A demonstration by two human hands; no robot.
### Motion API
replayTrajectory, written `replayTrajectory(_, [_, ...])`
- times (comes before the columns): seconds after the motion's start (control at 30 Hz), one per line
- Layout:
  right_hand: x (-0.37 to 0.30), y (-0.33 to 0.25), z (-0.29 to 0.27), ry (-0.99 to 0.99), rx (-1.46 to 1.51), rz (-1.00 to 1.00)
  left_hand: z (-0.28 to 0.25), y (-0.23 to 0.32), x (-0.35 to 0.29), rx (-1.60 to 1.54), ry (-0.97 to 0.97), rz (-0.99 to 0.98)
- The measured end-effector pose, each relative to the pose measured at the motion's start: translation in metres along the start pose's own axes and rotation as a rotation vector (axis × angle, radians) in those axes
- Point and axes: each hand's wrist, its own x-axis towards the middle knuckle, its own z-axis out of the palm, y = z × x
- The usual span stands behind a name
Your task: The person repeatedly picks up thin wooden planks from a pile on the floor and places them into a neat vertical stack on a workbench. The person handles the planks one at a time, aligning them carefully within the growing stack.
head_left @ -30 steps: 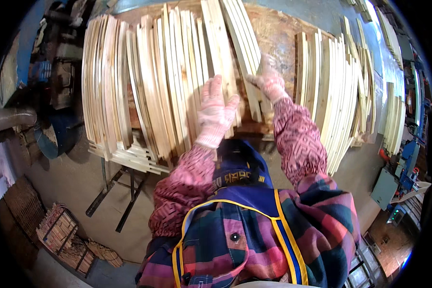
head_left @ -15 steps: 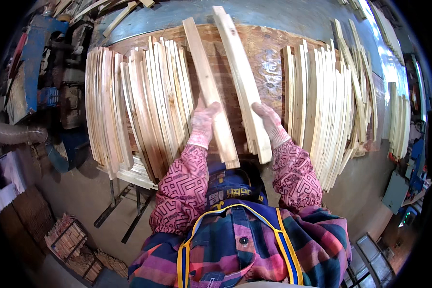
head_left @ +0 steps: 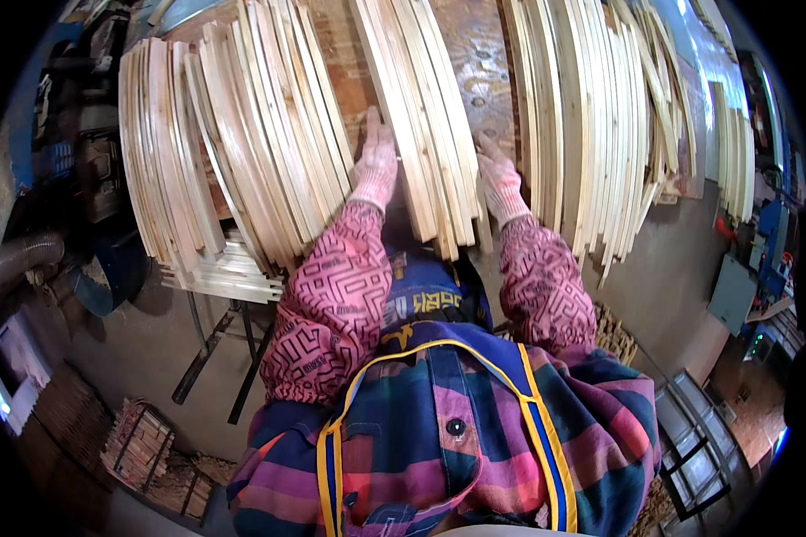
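Note:
A bundle of pale wooden strips (head_left: 421,125) lies lengthwise on the plywood-topped table (head_left: 479,67), directly in front of me. My left hand (head_left: 377,166), in a pale work glove, is beside the bundle's left edge with its fingers stretched forward. Along the opposite edge is my right hand (head_left: 500,177), gloved the same way, open and with nothing in its grip. Whether either palm presses on the wood I cannot tell. The near ends of the strips are uneven and stick out past the table edge toward my apron (head_left: 425,291).
Wide rows of wooden strips lie left (head_left: 269,134) and right (head_left: 582,125) of the bundle. More strips (head_left: 219,273) sit lower at left. A grey hose (head_left: 22,253) and dark machinery are at far left; stacked wood (head_left: 143,438) stands on the floor.
Both hands have let go of the strips they held tilted above the table. Those strips now lie together in the middle bundle. My view has shifted nearer the table.

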Motion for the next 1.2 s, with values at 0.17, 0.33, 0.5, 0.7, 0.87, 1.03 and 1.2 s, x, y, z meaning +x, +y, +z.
replayTrajectory(0.17, [0.012,-0.070,-0.008,-0.071,-0.817,0.536,0.013,0.015,0.007,2.506,0.615,0.055])
replayTrajectory(0.33, [-0.024,-0.056,-0.003,0.240,-0.478,-0.056,0.013,0.000,-0.012,2.661,0.597,0.276])
replayTrajectory(0.5, [-0.024,-0.088,0.015,0.042,-0.765,0.143,0.025,-0.034,0.011,2.760,0.685,0.098])
replayTrajectory(0.7, [-0.047,-0.087,-0.024,0.155,-0.738,0.102,0.009,-0.055,0.041,2.712,0.604,-0.011])
replayTrajectory(0.87, [-0.074,-0.070,-0.093,0.661,-0.660,-0.540,-0.008,-0.086,0.062,2.753,0.527,-0.078])
replayTrajectory(1.03, [-0.046,-0.092,-0.225,0.965,-0.876,-0.045,0.012,-0.130,0.061,2.685,0.485,-0.179])
replayTrajectory(1.2, [-0.010,-0.056,-0.355,0.366,-0.503,0.575,0.015,-0.162,0.057,2.442,0.465,-0.332])
